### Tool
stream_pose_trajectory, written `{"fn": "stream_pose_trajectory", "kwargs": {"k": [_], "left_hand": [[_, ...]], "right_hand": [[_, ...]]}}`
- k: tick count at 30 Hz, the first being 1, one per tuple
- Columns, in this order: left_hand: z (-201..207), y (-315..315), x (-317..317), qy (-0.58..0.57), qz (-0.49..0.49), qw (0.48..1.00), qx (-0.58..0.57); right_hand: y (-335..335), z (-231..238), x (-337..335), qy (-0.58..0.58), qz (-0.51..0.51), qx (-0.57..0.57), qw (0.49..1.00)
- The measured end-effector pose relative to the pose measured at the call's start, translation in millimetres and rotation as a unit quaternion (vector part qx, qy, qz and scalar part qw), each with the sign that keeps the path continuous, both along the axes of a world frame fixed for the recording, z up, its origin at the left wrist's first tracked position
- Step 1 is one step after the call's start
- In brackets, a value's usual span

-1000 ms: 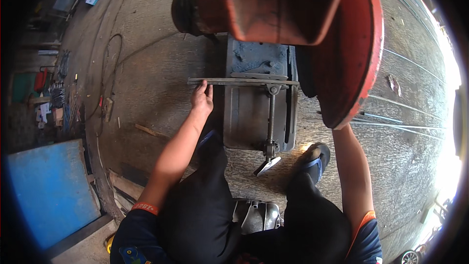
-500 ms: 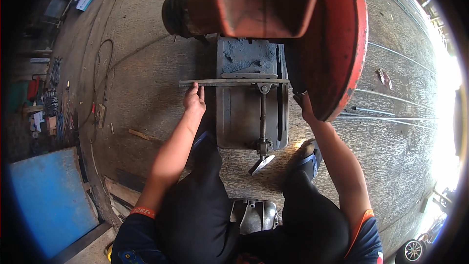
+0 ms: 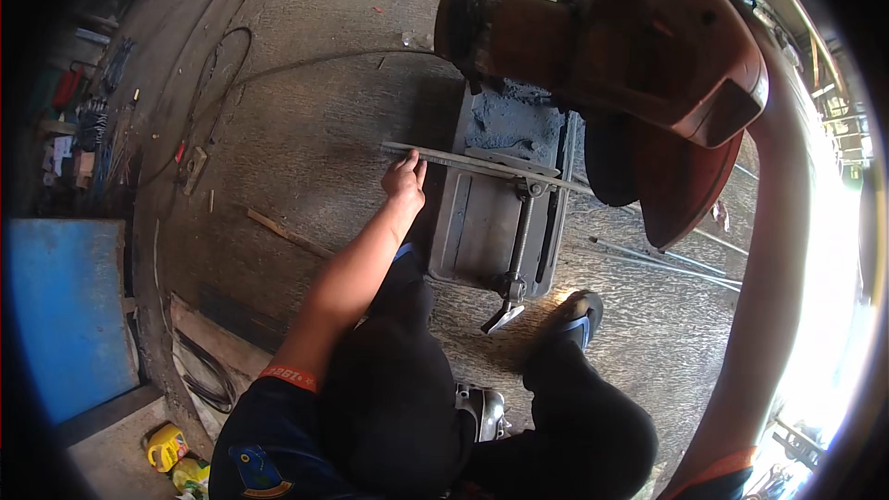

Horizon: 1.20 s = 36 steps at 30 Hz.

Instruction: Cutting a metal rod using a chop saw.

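Observation:
My left hand (image 3: 405, 183) pinches the left end of a thin metal bar (image 3: 454, 160), fingers closed around it. The bar lies across the grey base (image 3: 480, 227) of a cut-off saw, between the back fence and the clamp screw (image 3: 524, 233). Above the base's right side hangs the saw's red-brown head (image 3: 648, 56), with its round red wheel guard (image 3: 699, 185) below. My right arm (image 3: 773, 268) reaches up along the right side to the saw head. The right hand's fingers are hidden there, so its grip does not show.
Several thin metal rods (image 3: 662, 259) lie on the floor to the right. A cable (image 3: 324, 57) runs left from the saw. A wood strip (image 3: 282, 233) and a blue panel (image 3: 69, 315) are at left. A metal casing (image 3: 482, 407) sits between my legs.
My right hand has left the bar's right end and the arm has risen to the saw head. The view has shifted and turned. My left hand stays on the bar.

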<state>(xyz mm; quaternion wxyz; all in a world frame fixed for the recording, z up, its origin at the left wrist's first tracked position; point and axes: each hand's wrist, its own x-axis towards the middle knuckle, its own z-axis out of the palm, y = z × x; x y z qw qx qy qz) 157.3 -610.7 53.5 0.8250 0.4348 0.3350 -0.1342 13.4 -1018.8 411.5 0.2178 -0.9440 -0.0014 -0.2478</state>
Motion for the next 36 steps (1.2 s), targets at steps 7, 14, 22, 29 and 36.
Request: {"fn": "stream_pose_trajectory", "kwargs": {"k": [7, 14, 22, 29, 36], "left_hand": [[-12.4, 7.0, 9.0, -0.011, 0.002, 1.0, -0.001], [-13.3, 8.4, 15.1, -0.007, 0.008, 1.0, 0.001], [3.6, -0.7, 6.4, 0.006, 0.006, 1.0, 0.026], [-7.3, 1.7, 4.4, 0.011, -0.044, 0.999, 0.004], [-63.7, 21.3, 29.1, -0.018, -0.109, 0.994, -0.004]], "right_hand": [[80.2, 14.6, 36.7, 0.019, -0.045, 0.087, 0.995], [125.3, 5.5, 3.8, -0.032, -0.07, 0.21, 0.975], [143.4, -16.5, -29.3, -0.061, -0.084, 0.324, 0.94], [177.5, -82.4, -80.1, -0.131, -0.124, 0.273, 0.945], [206.9, -127.3, -110.5, -0.115, -0.123, 0.217, 0.962]]}}
